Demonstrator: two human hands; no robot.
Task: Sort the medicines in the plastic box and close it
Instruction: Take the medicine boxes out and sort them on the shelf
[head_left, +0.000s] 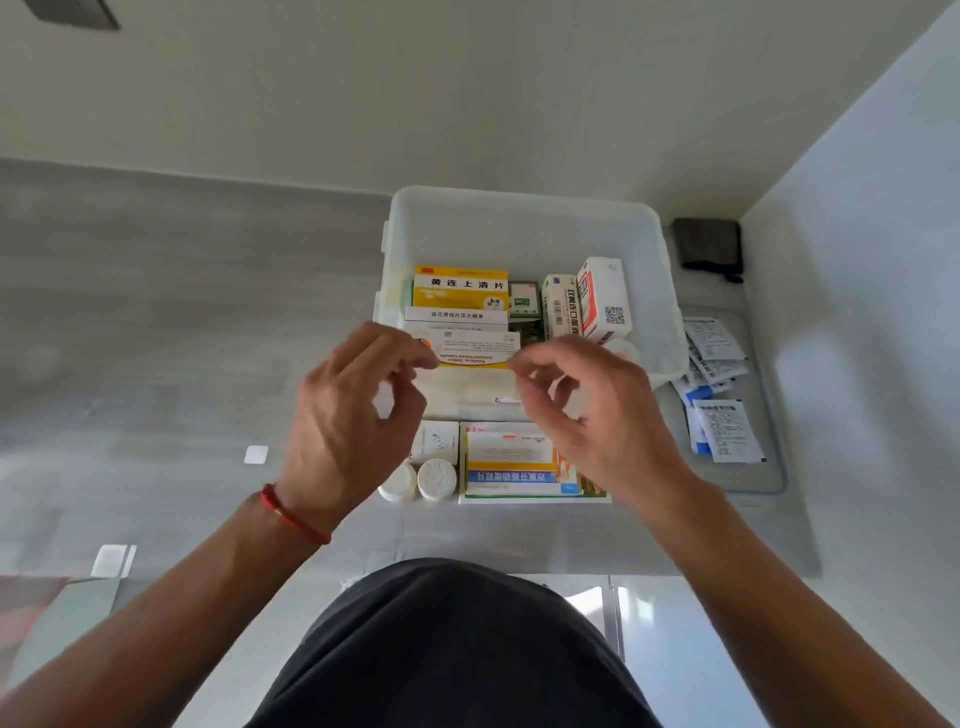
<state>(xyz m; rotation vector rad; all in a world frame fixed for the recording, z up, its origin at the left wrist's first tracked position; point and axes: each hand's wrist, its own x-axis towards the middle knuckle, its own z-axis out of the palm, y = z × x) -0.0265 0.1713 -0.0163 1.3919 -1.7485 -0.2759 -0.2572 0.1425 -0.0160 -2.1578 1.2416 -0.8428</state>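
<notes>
I see left hand (358, 410) and right hand (597, 410) pinching a white-and-orange carton (475, 349) by its ends over the plastic box (524, 223).

Single head-worn wide-angle view, looking steeply down and forward over the wearer's dark-clothed torso, close above the grey counter (182, 338), open box (524, 228) centred near the far wall, both hands just below mid-frame, side wall bowed at right.
</notes>
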